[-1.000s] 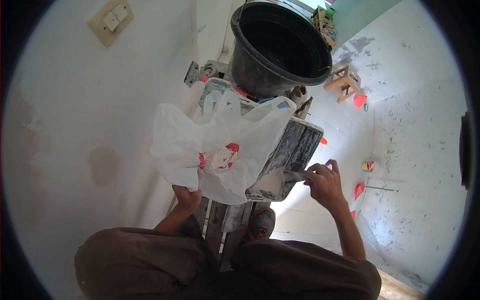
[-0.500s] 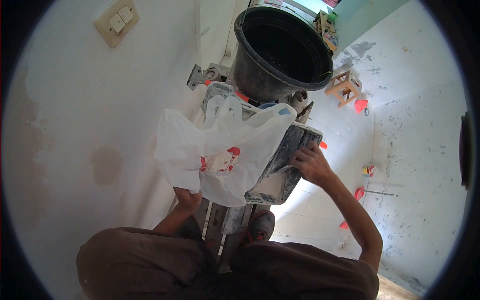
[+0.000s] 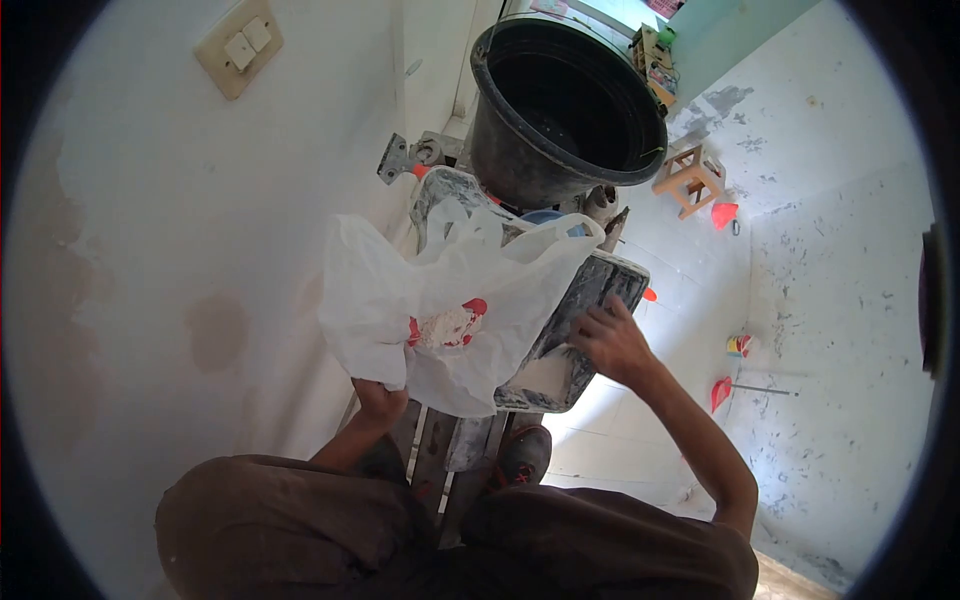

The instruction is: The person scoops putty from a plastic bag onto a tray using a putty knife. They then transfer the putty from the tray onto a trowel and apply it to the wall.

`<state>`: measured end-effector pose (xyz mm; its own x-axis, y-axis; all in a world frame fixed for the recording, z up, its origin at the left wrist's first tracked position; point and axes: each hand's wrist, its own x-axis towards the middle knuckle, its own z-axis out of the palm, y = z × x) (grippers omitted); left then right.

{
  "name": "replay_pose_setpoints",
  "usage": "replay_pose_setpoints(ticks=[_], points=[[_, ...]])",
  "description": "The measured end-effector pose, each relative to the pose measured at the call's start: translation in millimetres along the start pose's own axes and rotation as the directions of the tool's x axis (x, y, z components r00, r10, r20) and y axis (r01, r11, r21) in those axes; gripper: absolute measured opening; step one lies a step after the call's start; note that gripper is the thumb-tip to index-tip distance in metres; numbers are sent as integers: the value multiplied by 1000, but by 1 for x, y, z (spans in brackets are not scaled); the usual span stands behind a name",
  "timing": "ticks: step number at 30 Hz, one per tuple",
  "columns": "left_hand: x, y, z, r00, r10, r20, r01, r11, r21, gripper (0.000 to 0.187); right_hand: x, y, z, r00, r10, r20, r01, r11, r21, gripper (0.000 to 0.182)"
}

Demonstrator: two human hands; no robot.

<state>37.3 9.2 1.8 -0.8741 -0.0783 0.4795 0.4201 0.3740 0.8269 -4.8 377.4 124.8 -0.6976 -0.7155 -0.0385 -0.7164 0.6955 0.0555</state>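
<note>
A white plastic bag (image 3: 380, 300) lies open, with pale powder (image 3: 443, 328) and red patches in its middle. My left hand (image 3: 380, 400) grips the bag's lower edge, its fingers partly under the plastic. To the right of the bag is a dark, powder-smeared tray (image 3: 590, 285) with pale powder (image 3: 545, 375) at its near end. Over that tray hangs my right hand (image 3: 610, 340), fingers bent down and closed around something I cannot make out, just above the powder.
A large black bucket (image 3: 565, 110) stands beyond the bag. A scraper (image 3: 396, 160) lies left of it. Wooden planks (image 3: 432, 450) and a shoe (image 3: 525, 455) are below. A wall with a switch (image 3: 240, 50) rises at left; a small stool (image 3: 690, 180) stands on the right.
My right hand has moved slightly left and down over the tray. The bag, still in my left hand, appears slightly further right as the whole view has shifted a little.
</note>
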Motion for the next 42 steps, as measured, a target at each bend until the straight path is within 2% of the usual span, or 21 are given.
replay_pose_setpoints(ticks=[5, 7, 8, 10, 12, 14, 16, 18, 19, 20, 22, 23, 25, 27, 31, 33, 38, 40, 42], points=[[-2, 0, 2, 993, -114, 18, 116, 987, -114, 31, -5, -7, -22, 999, 10, 42, -12, 999, 51, 14], [-4, -2, 2, 998, -60, -33, 59, 998, -33, 29, -3, -2, -43, 983, 177, 42, -178, 983, 31, 14], [-4, -1, 1, 998, -60, -30, 59, 998, -35, 29, -3, -1, -42, 983, 180, 44, -182, 983, 30, 14], [1, 4, 0, 999, -47, -7, 47, 999, -7, 26, 0, 1, -35, 988, 143, -53, -143, 990, 5, 14], [6, 10, 0, 998, -56, -4, 56, 998, -24, 26, 0, -8, -19, 993, 106, -59, -110, 992, -57, 15], [4, 11, -2, 998, -69, -3, 68, 997, -32, 25, -2, -21, -10, 999, 46, 25, -46, 999, 20, 15], [1, 7, -3, 998, -67, 16, 68, 996, -61, 26, -6, -24, -3, 1000, 4, -16, -4, 1000, 8, 14], [0, 4, -1, 998, -68, 3, 68, 997, -48, 25, -10, -21, -7, 1000, 19, 19, -20, 999, 48, 15], [0, 4, -1, 998, -68, -8, 68, 997, -34, 25, -13, -16, -13, 997, 76, -7, -75, 994, 75, 21], [0, 5, -3, 998, -70, -7, 70, 997, -32, 25, -14, -11, -21, 997, 75, -6, -75, 994, 78, 21], [3, 9, -4, 997, -78, 14, 79, 996, -44, 22, -13, -1, -36, 982, 186, -19, -186, 982, 23, 26], [4, 12, -2, 997, -76, 14, 77, 996, -49, 22, -11, 2, -41, 982, 188, -15, -189, 982, -21, 17], [7, 14, 0, 997, -61, -36, 59, 997, -45, 19, -14, 6, -30, 983, 185, -22, -186, 982, -41, 18], [4, 8, -2, 998, -63, -16, 62, 997, -49, 19, -14, 5, -17, 984, 173, -33, -174, 983, -55, 19], [-4, 8, -1, 992, -126, 8, 126, 989, -81, 16, -22, -5, -13, 987, 156, 35, -157, 987, 28, 21], [-1, 8, 1, 994, -111, -20, 110, 991, -77, 16, -22, -4, -20, 988, 145, 50, -148, 987, 62, 21], [0, 8, 0, 996, -90, -19, 89, 995, -36, 16, -18, 14, -36, 959, 284, 4, -284, 957, 54, 24], [-3, 3, 1, 990, -137, -22, 135, 987, -90, 16, -20, 14, -21, 967, 254, 14, -254, 966, 38, 25], [-3, -2, 2, 990, -137, -17, 136, 989, -51, 15, -20, 2, -13, 982, 189, -21, -188, 980, 59, 26]])
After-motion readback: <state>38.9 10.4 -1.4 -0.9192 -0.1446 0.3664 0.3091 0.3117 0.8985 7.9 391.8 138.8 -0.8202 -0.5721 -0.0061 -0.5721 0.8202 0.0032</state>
